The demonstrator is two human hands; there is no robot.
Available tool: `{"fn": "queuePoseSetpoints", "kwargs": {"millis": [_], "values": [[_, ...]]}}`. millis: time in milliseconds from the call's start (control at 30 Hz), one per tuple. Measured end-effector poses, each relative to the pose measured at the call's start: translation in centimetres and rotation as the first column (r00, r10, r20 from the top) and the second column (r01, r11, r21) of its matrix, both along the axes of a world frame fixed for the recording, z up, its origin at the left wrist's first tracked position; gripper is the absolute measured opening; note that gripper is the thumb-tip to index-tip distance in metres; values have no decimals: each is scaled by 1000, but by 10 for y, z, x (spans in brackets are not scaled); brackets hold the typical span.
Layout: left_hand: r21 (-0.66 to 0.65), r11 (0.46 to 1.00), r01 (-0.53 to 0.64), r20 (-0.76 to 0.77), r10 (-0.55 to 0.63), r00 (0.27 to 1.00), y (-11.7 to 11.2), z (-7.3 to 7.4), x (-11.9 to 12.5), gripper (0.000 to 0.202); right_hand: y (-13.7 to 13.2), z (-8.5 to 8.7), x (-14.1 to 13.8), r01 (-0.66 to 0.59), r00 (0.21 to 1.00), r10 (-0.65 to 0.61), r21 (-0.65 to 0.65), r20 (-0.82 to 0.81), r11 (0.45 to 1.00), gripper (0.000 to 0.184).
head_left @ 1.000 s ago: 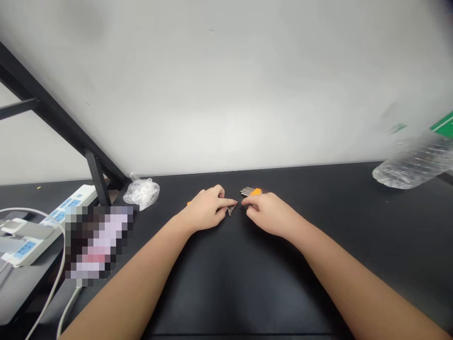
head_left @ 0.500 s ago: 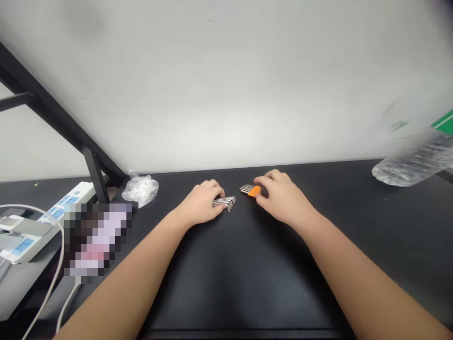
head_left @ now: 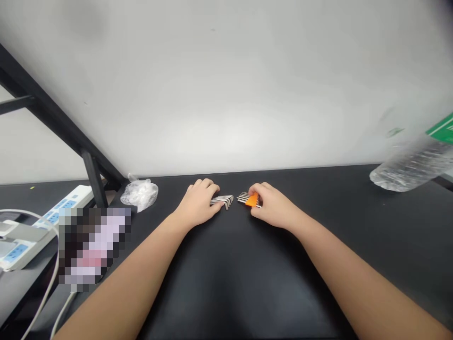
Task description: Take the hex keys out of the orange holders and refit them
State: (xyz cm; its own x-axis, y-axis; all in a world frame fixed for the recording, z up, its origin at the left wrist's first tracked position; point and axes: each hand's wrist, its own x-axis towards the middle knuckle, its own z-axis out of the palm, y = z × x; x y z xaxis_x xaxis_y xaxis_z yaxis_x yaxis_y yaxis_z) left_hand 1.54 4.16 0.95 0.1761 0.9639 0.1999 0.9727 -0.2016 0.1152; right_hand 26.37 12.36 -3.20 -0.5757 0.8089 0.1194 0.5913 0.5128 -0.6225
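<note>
Two sets of L-shaped hex keys lie near the middle of the black tabletop. My left hand is closed around the first set of hex keys, thumb on the near side and fingers on the far side; their bent ends point right and toward me. Its left part is hidden by the hand. My right hand pinches an orange hex key holder between thumb and index finger. Several straight metal key ends stick out of the holder to the left, toward the other set. A small gap separates the two sets.
A crumpled clear plastic bag lies at the left back. A white power strip, cables and a pixelated object are further left, beside a black metal frame. At right, a clear plastic bottle leans; a white wall stands behind.
My right hand has moved slightly left and its thumb and fingers have closed on the orange holder, which now sits tilted differently. My left hand stays by its hex keys.
</note>
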Motion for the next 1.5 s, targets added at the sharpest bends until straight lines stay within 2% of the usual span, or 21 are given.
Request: {"fn": "queuePoseSetpoints", "kwargs": {"millis": [100, 167, 233, 333, 400, 467, 533, 600, 667, 867, 967, 1067, 1200, 1300, 1367, 1433, 1500], "values": [[39, 993, 109, 27, -110, 994, -15, 6, 15, 43, -5, 4, -1, -75, 988, 58, -120, -142, 990, 27], [16, 983, 182, 78, -183, 980, -26, 10, 27, 49, -12, 8, -2, -181, 954, 108, -248, -281, 951, 25], [-15, 980, 198, 168, -193, 967, -36, 13, 37, 50, -20, 13, -4, -332, 887, 156, -365, -435, 870, 27], [-89, 976, 199, 367, -154, 917, -45, 17, 44, 47, -31, 21, -6, -525, 778, 198, -445, -596, 725, 32], [-128, 975, 183, 477, -101, 873, -47, 19, 45, 41, -37, 22, -9, -587, 734, 191, -466, -652, 663, 31], [-128, 978, 164, 546, -68, 835, -48, 21, 46, 38, -42, 20, -15, -607, 699, 125, -490, -705, 626, 25], [-104, 984, 147, 574, -61, 816, -48, 20, 47, 36, -46, 14, -22, -556, 671, -24, -525, -741, 644, 19], [-98, 986, 135, 578, -54, 814, -48, 17, 50, 36, -51, 7, -31, -421, 656, -195, -568, -729, 707, 22], [-109, 987, 122, 574, -38, 818, -48, 13, 54, 35, -55, 2, -39, -343, 631, -293, -597, -718, 725, 25], [-88, 991, 102, 553, -37, 833, -49, 8, 57, 36, -62, 2, -48, -393, 523, -393, -623, -756, 676, 33], [-87, 993, 82, 502, -28, 864, -48, 8, 55, 33, -60, 3, -47, -397, 481, -440, -636, -758, 662, 35], [-91, 994, 68, 424, -23, 905, -48, 9, 53, 19, -55, 0, -46, -365, 473, -453, -636, -756, 680, 32], [-114, 992, 58, 373, -11, 928, -48, 9, 51, 17, -47, -4, -43, -306, 602, -358, -620, -714, 722, 32], [-150, 987, 62, 388, 1, 922, -49, 9, 51, 22, -43, -2, -38, -351, 702, -273, -653, -658, 671, 37], [-162, 984, 80, 408, -7, 913, -50, 10, 52, 23, -42, 1, -34, -395, 728, -232, -671, -645, 628, 39], [-172, 980, 97, 419, -16, 908, -50, 11, 52, 21, -42, 4, -32, -423, 720, -225, -671, -657, 609, 39], [-183, 978, 104, 420, -18, 907, -51, 12, 52, 18, -43, 4, -32, -447, 679, -250, -659, -690, 605, 37]]}}
